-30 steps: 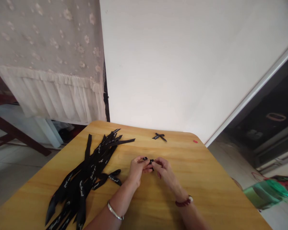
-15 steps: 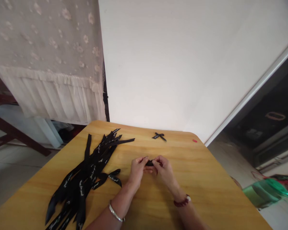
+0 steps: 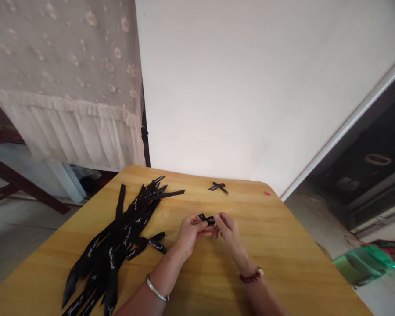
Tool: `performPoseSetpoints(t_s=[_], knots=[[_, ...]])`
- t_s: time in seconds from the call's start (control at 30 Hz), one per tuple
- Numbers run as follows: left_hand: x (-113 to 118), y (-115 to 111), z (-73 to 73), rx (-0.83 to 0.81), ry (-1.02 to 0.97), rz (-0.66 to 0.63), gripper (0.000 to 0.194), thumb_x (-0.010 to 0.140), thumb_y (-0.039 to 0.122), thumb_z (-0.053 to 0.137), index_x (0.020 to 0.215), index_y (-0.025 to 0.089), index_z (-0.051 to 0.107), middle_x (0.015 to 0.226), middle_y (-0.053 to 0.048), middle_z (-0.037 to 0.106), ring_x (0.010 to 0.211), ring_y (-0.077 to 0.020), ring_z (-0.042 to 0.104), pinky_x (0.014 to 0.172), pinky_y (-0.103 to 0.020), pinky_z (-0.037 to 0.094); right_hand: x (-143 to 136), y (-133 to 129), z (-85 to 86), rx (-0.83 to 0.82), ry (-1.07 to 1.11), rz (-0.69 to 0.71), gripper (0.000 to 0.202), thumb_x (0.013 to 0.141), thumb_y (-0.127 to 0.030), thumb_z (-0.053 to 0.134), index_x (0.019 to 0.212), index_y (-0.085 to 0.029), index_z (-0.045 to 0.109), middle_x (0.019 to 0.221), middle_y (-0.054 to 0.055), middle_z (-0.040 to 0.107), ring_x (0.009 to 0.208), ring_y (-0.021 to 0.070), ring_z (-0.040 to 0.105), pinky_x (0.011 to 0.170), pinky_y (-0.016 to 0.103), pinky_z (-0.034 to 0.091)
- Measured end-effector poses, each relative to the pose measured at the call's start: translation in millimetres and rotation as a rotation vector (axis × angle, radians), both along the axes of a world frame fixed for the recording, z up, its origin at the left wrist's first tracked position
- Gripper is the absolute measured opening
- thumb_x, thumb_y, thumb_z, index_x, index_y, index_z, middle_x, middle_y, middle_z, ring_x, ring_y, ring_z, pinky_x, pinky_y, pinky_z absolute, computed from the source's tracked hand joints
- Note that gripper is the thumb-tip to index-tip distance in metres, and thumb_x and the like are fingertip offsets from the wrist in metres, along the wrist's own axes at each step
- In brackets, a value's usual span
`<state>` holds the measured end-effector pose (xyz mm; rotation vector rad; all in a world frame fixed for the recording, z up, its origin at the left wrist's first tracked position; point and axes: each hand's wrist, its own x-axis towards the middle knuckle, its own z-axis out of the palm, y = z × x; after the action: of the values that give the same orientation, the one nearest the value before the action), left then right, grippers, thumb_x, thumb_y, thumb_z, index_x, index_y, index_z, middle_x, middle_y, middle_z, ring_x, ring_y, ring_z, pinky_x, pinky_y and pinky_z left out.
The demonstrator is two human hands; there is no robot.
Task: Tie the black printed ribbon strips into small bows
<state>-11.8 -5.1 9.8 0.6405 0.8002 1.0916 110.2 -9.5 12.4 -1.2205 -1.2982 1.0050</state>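
Note:
A small black ribbon bow with white lettering is held up between my hands over the middle of the table. My left hand pinches it from the left, thumb on top and fingers underneath. From the other side, the fingertips of my right hand close on its right loop. To the left lies a long pile of black printed ribbons. One looped ribbon bow rests against that pile's right side. Farther back, a finished-looking bow lies by itself.
The wooden table has a small red object near its far right corner. A white wall panel stands right behind it. A lace curtain hangs back left. A green translucent container is off the right edge.
The bow in my hands shows more of itself now, with its loops and lettering visible above my fingers. My right fingers have shifted slightly right along it.

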Motion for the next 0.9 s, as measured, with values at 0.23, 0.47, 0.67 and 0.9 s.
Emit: performPoseSetpoints(t_s=[0.23,0.47,0.67,0.9], knots=[[1,1,-4.7,0.014,0.101,0.027,0.016,0.053,0.017,0.069,0.06,0.011,0.056,0.058,-0.006,0.066,0.055,-0.0173,0.063,0.049,-0.023,0.049,2,2,-4.7,0.012,-0.137,0.007,0.03,0.066,-0.043,0.056,0.054,-0.02,0.042,0.045,-0.006,0.041,0.04,0.0091,0.041,0.04,0.021,0.034],[2,-2,-3.9,0.079,0.266,-0.19,0.01,0.055,0.018,0.065,0.061,0.012,0.06,0.053,-0.003,0.064,0.05,-0.0166,0.062,0.042,-0.022,0.046,5,-1,5.4,0.071,-0.273,0.094,0.017,0.072,-0.031,0.051,0.064,-0.017,0.053,0.059,0.0,0.055,0.058,0.0128,0.05,0.054,0.022,0.039],[2,-2,-2.7,0.116,0.259,-0.213,0.013,0.058,0.022,0.064,0.065,0.012,0.064,0.057,-0.004,0.066,0.053,-0.0162,0.062,0.046,-0.023,0.046,4,1,-0.1,0.093,-0.258,0.044,0.011,0.067,-0.021,0.052,0.056,-0.017,0.05,0.054,-0.002,0.051,0.055,0.0117,0.048,0.053,0.021,0.038],[2,0,-7.8,0.143,0.289,-0.222,0.011,0.061,0.022,0.062,0.06,0.011,0.065,0.048,-0.004,0.063,0.044,-0.0135,0.058,0.044,-0.022,0.045,3,1,-3.5,0.087,-0.193,0.063,0.012,0.067,-0.023,0.054,0.057,-0.017,0.053,0.054,-0.003,0.05,0.052,0.0101,0.045,0.048,0.019,0.036]])
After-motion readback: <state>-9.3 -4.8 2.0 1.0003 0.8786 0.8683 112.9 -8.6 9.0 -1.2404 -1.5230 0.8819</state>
